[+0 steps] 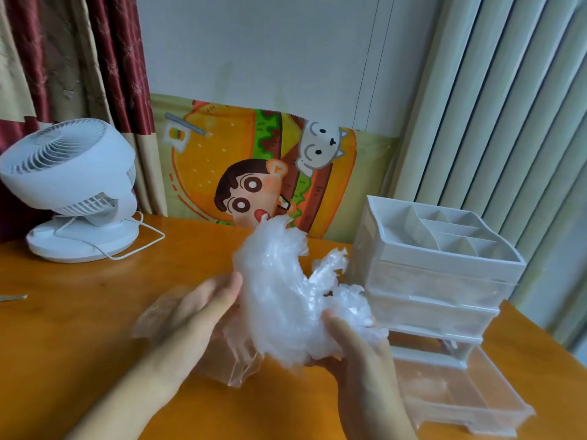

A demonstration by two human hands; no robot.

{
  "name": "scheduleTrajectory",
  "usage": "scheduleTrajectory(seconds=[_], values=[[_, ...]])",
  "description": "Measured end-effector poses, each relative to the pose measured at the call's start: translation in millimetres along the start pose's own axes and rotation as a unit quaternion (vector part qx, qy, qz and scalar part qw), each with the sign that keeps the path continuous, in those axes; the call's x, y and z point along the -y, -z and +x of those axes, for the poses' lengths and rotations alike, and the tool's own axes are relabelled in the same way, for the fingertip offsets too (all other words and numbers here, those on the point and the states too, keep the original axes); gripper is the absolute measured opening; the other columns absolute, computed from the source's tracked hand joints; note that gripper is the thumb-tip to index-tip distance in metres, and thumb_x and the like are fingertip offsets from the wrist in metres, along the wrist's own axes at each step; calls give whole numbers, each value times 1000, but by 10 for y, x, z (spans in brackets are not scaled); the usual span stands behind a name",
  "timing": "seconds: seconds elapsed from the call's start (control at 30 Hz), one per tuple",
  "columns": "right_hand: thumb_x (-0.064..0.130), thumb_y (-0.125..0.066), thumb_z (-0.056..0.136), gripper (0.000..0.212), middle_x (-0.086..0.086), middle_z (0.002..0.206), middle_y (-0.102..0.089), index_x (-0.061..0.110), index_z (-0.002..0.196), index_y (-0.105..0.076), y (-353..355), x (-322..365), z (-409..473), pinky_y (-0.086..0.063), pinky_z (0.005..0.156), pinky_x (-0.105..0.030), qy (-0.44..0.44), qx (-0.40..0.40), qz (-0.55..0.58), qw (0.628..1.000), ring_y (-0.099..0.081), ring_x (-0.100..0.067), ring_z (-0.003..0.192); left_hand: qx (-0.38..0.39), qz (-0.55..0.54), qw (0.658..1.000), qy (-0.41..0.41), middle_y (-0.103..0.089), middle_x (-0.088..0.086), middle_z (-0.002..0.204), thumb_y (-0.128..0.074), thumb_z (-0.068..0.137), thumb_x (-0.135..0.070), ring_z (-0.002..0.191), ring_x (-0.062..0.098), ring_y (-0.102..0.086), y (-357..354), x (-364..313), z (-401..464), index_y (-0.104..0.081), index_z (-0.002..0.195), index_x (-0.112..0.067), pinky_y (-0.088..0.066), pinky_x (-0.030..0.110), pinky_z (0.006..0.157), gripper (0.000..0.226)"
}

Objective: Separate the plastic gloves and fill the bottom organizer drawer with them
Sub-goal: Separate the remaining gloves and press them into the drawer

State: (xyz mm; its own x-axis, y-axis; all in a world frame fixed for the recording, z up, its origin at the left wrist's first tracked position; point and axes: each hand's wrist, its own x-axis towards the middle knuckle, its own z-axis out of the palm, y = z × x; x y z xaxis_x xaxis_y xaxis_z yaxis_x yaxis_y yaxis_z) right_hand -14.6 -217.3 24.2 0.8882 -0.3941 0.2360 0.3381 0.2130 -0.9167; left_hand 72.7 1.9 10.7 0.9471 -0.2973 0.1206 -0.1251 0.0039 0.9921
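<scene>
You are risking a spill here: the crumpled wad of plastic gloves [286,293] is light and clingy, so if you are pulling one sheet loose too briskly, several are likely coming away together and drifting onto the wooden table [79,312]. The thin clear packaging bag [228,360] hanging under your hands may also be snagging on the wad and dragging with it.

Your left hand [197,309] is lying fairly flat against the wad's left side, fingers nearly straight, pressing rather than clutching. Your right hand [352,344] is gripping the wad from below and the right, thumb curled over the plastic.

The wad is sitting between both hands, rising well above them, just left of the white drawer organizer [438,274]. The bottom drawer [460,395] is standing pulled out, near your right wrist; whether any gloves are lying in it, you cannot tell.
</scene>
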Motion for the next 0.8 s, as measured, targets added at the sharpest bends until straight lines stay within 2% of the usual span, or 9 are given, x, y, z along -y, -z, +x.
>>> scheduleTrajectory(seconds=[0.07,0.17,0.23,0.3,0.47,0.53,0.67,0.73,0.8], values=[[20,-74,83,33,-17,107,-78,15,116,-74,-136,-242,-235,-64,71,-49,-3,65,-52,997,-77,-36,95,86,-86,992,38,-78,-8,115,-77,72,-67,110,18,-73,-190,5,-68,-68,123,-26,-52,39,97,67],[7,-78,88,22,-10,94,-79,25,101,-74,-221,-452,-226,-62,73,-39,19,36,-160,986,-76,-26,86,11,-101,994,30,-80,6,105,-86,82,-34,93,21,-78,-299,103,-42,-72,119,-19,-58,35,77,43],[8,-81,87,24,-5,85,-78,29,90,-70,-171,-429,-176,-58,70,-34,17,12,-199,980,-72,-24,76,-35,-139,988,48,-80,12,105,-78,87,-18,95,30,-77,-265,163,20,-74,116,-13,-59,46,88,29],[18,-84,84,17,-5,82,-76,24,86,-68,-222,-477,-221,-59,77,-46,11,1,-228,974,-72,-30,80,-51,-177,981,61,-79,14,108,-73,90,-13,99,33,-77,-210,181,53,-73,118,-8,-56,52,95,29],[18,-79,89,7,-2,80,-78,22,86,-74,-197,-442,-210,-63,79,-53,-30,-92,-218,971,-75,-22,76,-81,-158,982,57,-79,6,110,-73,90,-17,102,28,-76,-70,205,98,-72,119,-15,-55,50,96,29],[29,-77,87,5,-1,83,-78,27,91,-77,-197,-435,-216,-62,82,-58,-30,-113,-216,969,-76,-23,79,-103,-133,984,60,-80,6,106,-76,87,-23,97,27,-77,-1,212,133,-72,117,-15,-57,50,94,31],[23,-77,92,2,3,88,-80,23,91,-79,-115,-339,-197,-56,79,-38,7,-140,-183,973,-75,-14,86,-97,15,992,77,-80,0,83,-75,91,-32,73,15,-76,31,232,158,-67,108,-18,-56,29,62,23],[22,-81,90,11,5,97,-81,24,100,-79,-77,-308,-175,-56,88,-40,-4,-138,-132,982,-76,-11,93,-65,110,989,67,-77,-6,98,-75,87,-48,84,5,-71,11,269,158,-60,121,-19,-51,20,64,47],[22,-87,78,34,-4,106,-81,21,110,-75,-27,-297,-148,-59,89,-45,-36,-144,-30,988,-77,-22,99,-49,216,973,61,-61,-8,133,-68,79,-71,117,11,-60,37,322,169,-43,144,-23,-50,27,86,84]])
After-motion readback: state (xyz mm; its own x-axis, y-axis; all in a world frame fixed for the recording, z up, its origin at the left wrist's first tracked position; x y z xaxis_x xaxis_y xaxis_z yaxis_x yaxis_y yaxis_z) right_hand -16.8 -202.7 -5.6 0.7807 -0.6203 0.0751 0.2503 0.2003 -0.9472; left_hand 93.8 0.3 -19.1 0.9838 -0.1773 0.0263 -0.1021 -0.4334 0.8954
